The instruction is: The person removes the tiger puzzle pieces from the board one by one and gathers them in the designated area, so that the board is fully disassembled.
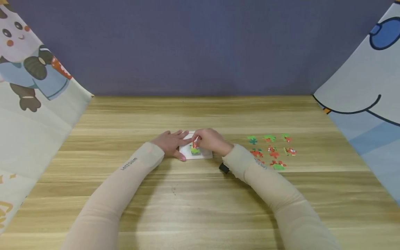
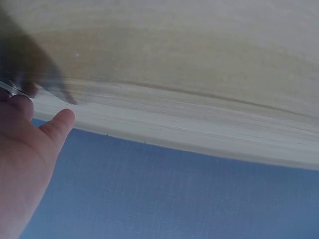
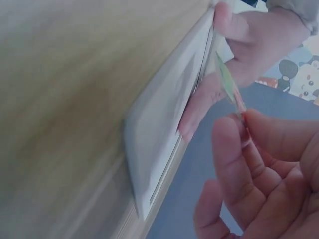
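A puzzle piece point(image 1: 195, 150), green and red, is pinched between the thumb and fingers of my right hand point(image 1: 210, 140). It hangs over a white puzzle tray point(image 1: 204, 156) lying on the table. In the right wrist view the piece point(image 3: 227, 82) stands on edge above the tray point(image 3: 154, 129), apart from it. My left hand point(image 1: 169, 142) rests at the tray's left side with fingers spread, some of them over its edge. The left wrist view catches only part of that hand point(image 2: 22, 149), with the tray mostly out of sight.
Right of the tray, several loose red and green puzzle pieces point(image 1: 272, 151) lie in rough rows, partly covered by my right sleeve. A small black object point(image 1: 224, 168) shows beside my right wrist. A dark blue panel point(image 1: 200, 48) stands behind the wooden table point(image 1: 175, 208).
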A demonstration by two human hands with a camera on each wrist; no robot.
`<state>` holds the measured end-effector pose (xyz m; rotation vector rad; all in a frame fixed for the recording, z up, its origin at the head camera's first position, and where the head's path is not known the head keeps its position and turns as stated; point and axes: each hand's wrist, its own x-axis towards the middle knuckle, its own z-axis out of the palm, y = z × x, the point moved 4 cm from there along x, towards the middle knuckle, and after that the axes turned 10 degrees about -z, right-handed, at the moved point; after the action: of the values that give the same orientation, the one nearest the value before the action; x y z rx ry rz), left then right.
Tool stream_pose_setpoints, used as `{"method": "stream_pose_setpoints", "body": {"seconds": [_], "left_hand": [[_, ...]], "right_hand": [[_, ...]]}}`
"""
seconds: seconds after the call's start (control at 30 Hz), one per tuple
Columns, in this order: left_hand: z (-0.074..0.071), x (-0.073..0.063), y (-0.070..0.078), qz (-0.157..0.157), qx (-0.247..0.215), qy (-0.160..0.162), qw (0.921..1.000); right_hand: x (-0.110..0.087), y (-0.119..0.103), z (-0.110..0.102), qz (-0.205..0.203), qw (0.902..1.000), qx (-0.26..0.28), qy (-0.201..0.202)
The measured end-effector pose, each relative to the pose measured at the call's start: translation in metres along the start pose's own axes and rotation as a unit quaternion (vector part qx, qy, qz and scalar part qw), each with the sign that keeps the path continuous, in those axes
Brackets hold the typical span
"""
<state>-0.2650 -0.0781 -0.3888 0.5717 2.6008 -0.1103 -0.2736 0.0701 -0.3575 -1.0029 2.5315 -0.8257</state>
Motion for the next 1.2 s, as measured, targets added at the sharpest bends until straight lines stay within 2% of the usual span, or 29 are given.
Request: {"method": "stream_pose_setpoints", "body": {"seconds": [0.17,0.4,0.53,0.73,0.87,1.03,1.2], "left_hand": [[0.001,0.002,-0.001,0.007,0.015,0.000,0.9999],[0.002,0.000,-0.003,0.009,0.012,-0.007,0.9999],[0.002,0.000,-0.003,0.010,0.012,-0.012,0.9998],[0.002,0.001,-0.002,0.017,0.020,-0.019,0.9995],[0.003,0.000,-0.002,0.026,0.020,-0.016,0.9993],[0.004,-0.005,-0.004,0.031,0.011,-0.017,0.9993],[0.002,-0.009,-0.001,0.043,-0.005,-0.012,0.9990]], "right_hand": [[-0.010,0.009,-0.009,-0.003,0.9998,0.016,0.009],[-0.028,0.030,-0.023,0.036,0.9964,0.074,0.021],[-0.042,0.039,-0.034,0.042,0.9943,0.091,0.037],[-0.061,0.053,-0.046,0.045,0.9941,0.085,0.050],[-0.076,0.066,-0.055,0.068,0.9927,0.082,0.057],[-0.103,0.080,-0.068,0.101,0.9904,0.076,0.057],[-0.131,0.089,-0.083,0.112,0.9894,0.059,0.072]]}}
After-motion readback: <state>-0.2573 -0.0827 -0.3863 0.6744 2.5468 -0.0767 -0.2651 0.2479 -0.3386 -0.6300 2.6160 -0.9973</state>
